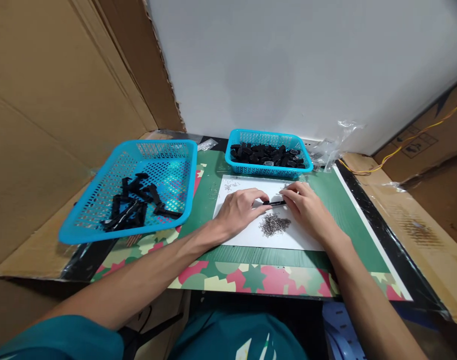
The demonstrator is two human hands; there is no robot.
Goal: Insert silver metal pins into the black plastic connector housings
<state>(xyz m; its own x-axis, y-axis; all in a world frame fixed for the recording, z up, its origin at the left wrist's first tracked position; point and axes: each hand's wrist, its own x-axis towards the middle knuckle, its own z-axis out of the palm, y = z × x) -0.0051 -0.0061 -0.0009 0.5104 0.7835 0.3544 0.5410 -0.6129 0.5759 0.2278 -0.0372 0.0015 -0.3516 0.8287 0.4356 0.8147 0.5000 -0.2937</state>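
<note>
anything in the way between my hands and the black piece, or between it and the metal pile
Nothing visible: the left hand pinches one end of the black piece and the right hand is at the other. White sheet shows between it and the metal pile.

The one camera sits on the person's head and looks forward and down at the hands (268,207) and worktop (209,200) close by.

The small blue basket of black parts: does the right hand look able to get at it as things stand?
Probably yes: the right hand is just in front of the small blue basket, whose top is open, though its fingers are now at the black piece.
</note>
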